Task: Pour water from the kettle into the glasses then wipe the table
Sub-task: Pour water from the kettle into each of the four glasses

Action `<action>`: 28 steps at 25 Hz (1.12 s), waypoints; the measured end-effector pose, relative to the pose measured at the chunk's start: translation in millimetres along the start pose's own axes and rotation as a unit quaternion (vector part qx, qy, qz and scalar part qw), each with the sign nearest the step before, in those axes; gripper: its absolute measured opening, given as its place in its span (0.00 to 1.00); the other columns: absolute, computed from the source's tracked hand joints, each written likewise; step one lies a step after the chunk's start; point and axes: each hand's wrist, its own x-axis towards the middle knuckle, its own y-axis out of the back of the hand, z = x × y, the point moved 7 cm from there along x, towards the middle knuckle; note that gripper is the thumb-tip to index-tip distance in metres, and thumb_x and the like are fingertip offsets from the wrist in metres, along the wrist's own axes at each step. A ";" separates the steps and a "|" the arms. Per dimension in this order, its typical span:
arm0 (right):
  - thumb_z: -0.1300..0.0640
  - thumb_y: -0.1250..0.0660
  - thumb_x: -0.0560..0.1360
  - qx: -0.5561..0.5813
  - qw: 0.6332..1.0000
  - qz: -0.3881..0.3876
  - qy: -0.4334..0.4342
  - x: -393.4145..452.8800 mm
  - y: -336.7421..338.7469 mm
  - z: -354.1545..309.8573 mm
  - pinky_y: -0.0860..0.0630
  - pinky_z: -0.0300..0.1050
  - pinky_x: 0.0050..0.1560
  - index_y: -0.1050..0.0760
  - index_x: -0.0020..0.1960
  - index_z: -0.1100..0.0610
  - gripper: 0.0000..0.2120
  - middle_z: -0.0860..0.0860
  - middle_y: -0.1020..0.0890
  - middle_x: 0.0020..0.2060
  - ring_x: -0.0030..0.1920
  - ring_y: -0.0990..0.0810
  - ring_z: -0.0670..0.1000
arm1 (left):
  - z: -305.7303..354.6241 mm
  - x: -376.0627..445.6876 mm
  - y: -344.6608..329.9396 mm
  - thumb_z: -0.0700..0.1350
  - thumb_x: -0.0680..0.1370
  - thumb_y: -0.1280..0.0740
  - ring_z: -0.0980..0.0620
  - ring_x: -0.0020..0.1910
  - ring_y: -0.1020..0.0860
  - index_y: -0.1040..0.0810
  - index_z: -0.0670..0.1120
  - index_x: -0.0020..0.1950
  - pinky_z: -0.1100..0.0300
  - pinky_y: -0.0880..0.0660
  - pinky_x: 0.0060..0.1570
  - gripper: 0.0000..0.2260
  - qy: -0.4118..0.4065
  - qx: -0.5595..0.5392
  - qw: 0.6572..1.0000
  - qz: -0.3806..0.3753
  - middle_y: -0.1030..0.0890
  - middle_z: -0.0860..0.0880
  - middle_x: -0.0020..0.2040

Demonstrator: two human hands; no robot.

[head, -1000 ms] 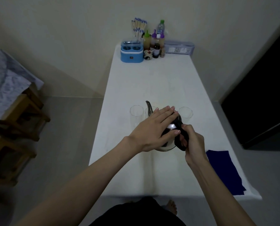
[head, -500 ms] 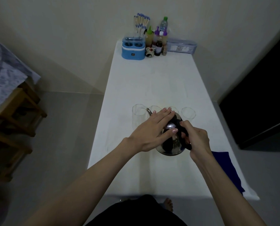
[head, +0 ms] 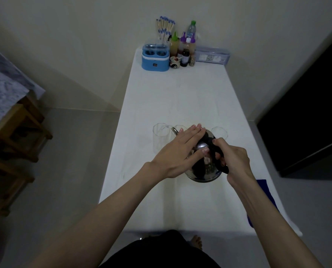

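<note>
Clear glass (head: 160,137) stands just left of the kettle's spout, and I cannot tell whether any water is in it yet. My left hand (head: 177,151) lies flat, fingers straight, pressing the kettle (head: 203,167) lid. My right hand (head: 233,159) is wrapped round the black handle, tipping the spout toward that glass. Right of the kettle another glass (head: 219,131) waits, and the blue cloth (head: 262,185) lies untouched, so pouring seems barely begun and wiping remains.
</note>
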 end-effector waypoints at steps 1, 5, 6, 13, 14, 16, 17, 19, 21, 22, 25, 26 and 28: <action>0.50 0.27 0.70 -0.003 1.000 -0.002 0.002 0.0 0.0 -1.5 0.32 0.43 0.33 0.27 0.26 0.56 0.18 0.47 0.25 0.21 0.27 0.30 0.49 | 0.0 0.4 0.1 0.59 0.82 0.49 0.60 0.78 0.55 0.46 0.47 0.80 0.56 0.58 0.77 0.29 0.001 -0.001 1.000 0.002 0.48 0.52 0.81; 0.50 0.27 0.70 -0.014 1.000 -0.002 0.003 1.0 1.8 -4.2 0.31 0.44 0.34 0.25 0.28 0.57 0.17 0.48 0.24 0.22 0.28 0.29 0.50 | 1.8 1.6 -0.4 0.58 0.82 0.48 0.60 0.78 0.55 0.47 0.47 0.80 0.59 0.59 0.77 0.29 0.004 -0.004 1.000 0.002 0.48 0.52 0.81; 0.49 0.26 0.70 -0.015 1.000 -0.002 0.003 1.1 2.3 -4.5 0.31 0.44 0.34 0.25 0.27 0.57 0.17 0.48 0.24 0.22 0.28 0.29 0.50 | 2.3 1.6 -0.6 0.58 0.82 0.48 0.61 0.78 0.55 0.47 0.47 0.80 0.59 0.60 0.77 0.29 0.005 -0.003 1.000 0.002 0.48 0.52 0.81; 0.49 0.26 0.69 -0.017 1.000 -0.004 0.001 0.4 5.7 -6.6 0.33 0.44 0.33 0.25 0.27 0.56 0.17 0.47 0.25 0.21 0.29 0.29 0.51 | 6.0 2.6 -1.1 0.58 0.82 0.48 0.60 0.78 0.55 0.47 0.47 0.80 0.59 0.60 0.77 0.28 0.003 -0.003 1.000 0.006 0.48 0.51 0.81; 0.49 0.27 0.69 -0.017 1.000 -0.004 0.000 0.4 6.1 -7.1 0.33 0.44 0.33 0.25 0.27 0.56 0.17 0.47 0.25 0.21 0.28 0.29 0.51 | 6.4 2.8 -0.9 0.57 0.83 0.48 0.60 0.78 0.55 0.47 0.47 0.80 0.59 0.60 0.77 0.28 0.003 -0.003 1.000 0.006 0.48 0.51 0.81; 0.50 0.27 0.69 -0.017 1.000 -0.004 -0.001 0.2 6.2 -7.8 0.34 0.43 0.32 0.25 0.27 0.56 0.17 0.47 0.25 0.21 0.27 0.30 0.50 | 7.3 2.7 -1.1 0.57 0.83 0.48 0.60 0.78 0.55 0.47 0.47 0.80 0.58 0.59 0.77 0.28 0.003 -0.004 1.000 0.008 0.48 0.52 0.81; 0.50 0.27 0.69 -0.017 1.000 -0.005 0.000 0.1 6.4 -8.2 0.34 0.43 0.31 0.25 0.27 0.56 0.17 0.47 0.25 0.21 0.27 0.30 0.50 | 7.6 2.7 -1.1 0.57 0.83 0.47 0.60 0.78 0.55 0.47 0.47 0.80 0.58 0.59 0.77 0.27 0.003 -0.005 1.000 0.009 0.48 0.52 0.81; 0.49 0.27 0.69 -0.018 1.000 -0.007 0.000 -0.1 6.8 -8.4 0.34 0.43 0.32 0.25 0.28 0.57 0.16 0.48 0.25 0.22 0.27 0.30 0.50 | 8.2 2.5 -0.9 0.57 0.83 0.47 0.60 0.78 0.55 0.47 0.47 0.80 0.58 0.59 0.77 0.28 0.002 -0.006 1.000 0.011 0.49 0.52 0.81; 0.49 0.27 0.68 -0.022 1.000 -0.007 0.000 -0.3 7.5 -8.5 0.33 0.45 0.34 0.24 0.28 0.57 0.16 0.49 0.24 0.23 0.28 0.30 0.51 | 8.6 2.4 -0.9 0.57 0.83 0.48 0.60 0.78 0.55 0.47 0.48 0.80 0.58 0.59 0.77 0.28 0.004 -0.005 1.000 0.010 0.49 0.52 0.81; 0.48 0.27 0.68 -0.024 1.000 -0.008 0.000 -0.4 7.5 -8.6 0.33 0.45 0.34 0.24 0.28 0.57 0.16 0.50 0.24 0.24 0.28 0.30 0.51 | 8.6 2.2 -0.9 0.57 0.83 0.48 0.60 0.78 0.55 0.47 0.48 0.80 0.58 0.59 0.77 0.27 0.005 -0.004 1.000 0.010 0.49 0.52 0.81; 0.48 0.27 0.68 -0.025 1.000 -0.008 -0.002 -0.3 6.7 -8.3 0.33 0.45 0.35 0.24 0.28 0.57 0.16 0.50 0.24 0.24 0.28 0.30 0.51 | 8.0 2.2 -1.5 0.57 0.83 0.48 0.60 0.78 0.55 0.48 0.48 0.80 0.58 0.59 0.77 0.28 0.004 0.001 1.000 0.010 0.49 0.52 0.81; 0.48 0.27 0.68 -0.026 1.000 -0.007 -0.003 -0.2 6.7 -8.2 0.33 0.45 0.35 0.24 0.28 0.57 0.16 0.50 0.24 0.24 0.28 0.29 0.51 | 7.8 2.3 -1.6 0.58 0.83 0.48 0.60 0.78 0.55 0.48 0.48 0.80 0.57 0.58 0.77 0.28 0.003 0.003 1.000 0.010 0.49 0.52 0.81; 0.48 0.27 0.68 -0.029 1.000 -0.006 -0.002 -0.4 7.3 -8.6 0.32 0.45 0.34 0.24 0.29 0.57 0.16 0.51 0.23 0.25 0.28 0.29 0.51 | 7.7 2.6 -1.8 0.58 0.83 0.48 0.60 0.78 0.55 0.48 0.48 0.80 0.57 0.58 0.77 0.28 0.004 0.005 1.000 0.012 0.49 0.52 0.81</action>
